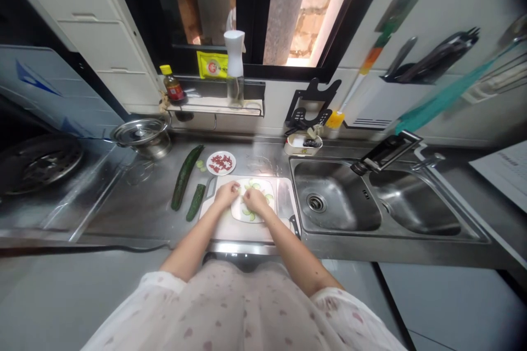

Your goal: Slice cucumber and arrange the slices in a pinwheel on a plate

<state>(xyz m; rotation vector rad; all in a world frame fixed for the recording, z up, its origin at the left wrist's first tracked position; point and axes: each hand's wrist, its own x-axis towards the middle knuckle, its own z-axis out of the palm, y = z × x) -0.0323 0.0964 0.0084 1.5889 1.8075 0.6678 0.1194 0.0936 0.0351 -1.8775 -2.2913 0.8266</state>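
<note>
A white plate (258, 218) with pale green cucumber slices (249, 211) around it lies on the cutting board (230, 232). My left hand (226, 195) is at the plate's left edge, its fingers pinched on what looks like a cucumber slice. Over the middle of the plate, my right hand (256, 201) has its fingers curled together; whatever is in them is hidden. Left of the board lie a long whole cucumber (186, 178) and a shorter cut cucumber (196, 202). A small plate (209, 169) of chopped red pieces sits behind the board.
A double steel sink (337, 197) with a black faucet (385, 152) is at right. A knife (295, 225) lies by the board's right edge. A lidded steel pot (144, 137) stands back left. The wall shelf (214, 108) holds a sauce bottle (173, 85) and a spray bottle (235, 66).
</note>
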